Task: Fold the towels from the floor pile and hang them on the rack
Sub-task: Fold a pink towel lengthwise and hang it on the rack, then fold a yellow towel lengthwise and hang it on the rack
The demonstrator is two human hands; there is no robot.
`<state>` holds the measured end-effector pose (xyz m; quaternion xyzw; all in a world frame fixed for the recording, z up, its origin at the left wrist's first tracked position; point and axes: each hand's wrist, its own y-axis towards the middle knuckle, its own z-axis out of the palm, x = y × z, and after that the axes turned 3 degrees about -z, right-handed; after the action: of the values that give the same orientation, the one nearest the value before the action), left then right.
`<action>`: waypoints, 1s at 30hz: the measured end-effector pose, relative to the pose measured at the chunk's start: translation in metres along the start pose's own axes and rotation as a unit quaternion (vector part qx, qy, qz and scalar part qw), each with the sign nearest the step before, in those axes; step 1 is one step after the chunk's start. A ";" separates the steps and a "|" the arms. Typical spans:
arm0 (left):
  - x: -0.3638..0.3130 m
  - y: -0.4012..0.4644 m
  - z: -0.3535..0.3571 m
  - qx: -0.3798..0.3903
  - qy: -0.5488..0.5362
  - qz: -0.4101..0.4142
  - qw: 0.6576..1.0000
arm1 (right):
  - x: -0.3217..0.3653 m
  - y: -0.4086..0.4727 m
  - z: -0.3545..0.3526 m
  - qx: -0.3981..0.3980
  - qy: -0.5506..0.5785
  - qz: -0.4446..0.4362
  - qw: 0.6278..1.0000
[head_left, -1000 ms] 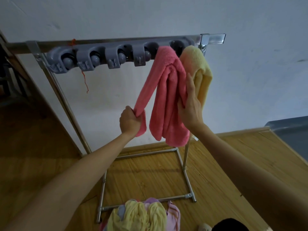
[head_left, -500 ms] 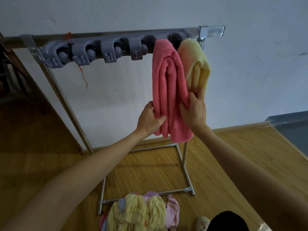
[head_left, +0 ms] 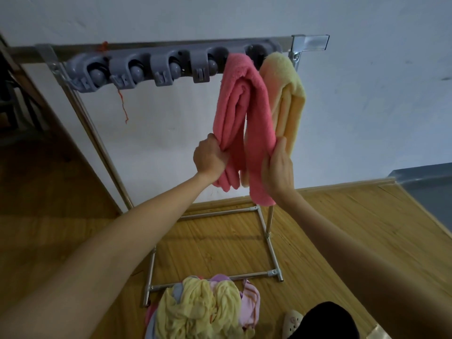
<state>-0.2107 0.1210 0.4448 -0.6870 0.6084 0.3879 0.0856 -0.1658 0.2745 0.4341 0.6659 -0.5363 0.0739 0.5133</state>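
The pink towel (head_left: 241, 123) hung draped over the top bar of the rack (head_left: 171, 48), near the bar's right end, with two folded lengths hanging down. The left hand (head_left: 209, 159) gripped the left length, its fingers curled into the cloth low on the fold. The right hand (head_left: 278, 171) held the right length near its lower end, the thumb pressed against the outer face of the fabric; the other fingers were hidden behind the towel, so the grip was read from the thumb and the bunched cloth.

A yellow towel (head_left: 287, 99) hung just beside the pink one, on its right, touching it along the side (both were supported at the same end of the bar).

A grey plastic holder strip (head_left: 151, 68) with round rollers ran along the bar to the left of the towels. A red thread (head_left: 122, 104) dangled from the strip.

The rack stood on a wooden floor (head_left: 342, 228) against a pale wall (head_left: 367, 106). The floor pile (head_left: 203, 309) of unfolded yellow, lilac and pink cloths lay at the front rail of the rack's base. A pale clog (head_left: 292, 325) showed at the bottom edge, near the pile.
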 end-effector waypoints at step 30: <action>0.001 -0.015 0.007 -0.019 0.127 0.092 0.987 | -0.030 0.010 0.056 0.114 -0.045 0.042 0.992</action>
<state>-0.2005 0.1277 0.4344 -0.6730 0.6679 0.3151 -0.0412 -0.2118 0.2520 0.3944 0.6994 -0.5746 0.1261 0.4060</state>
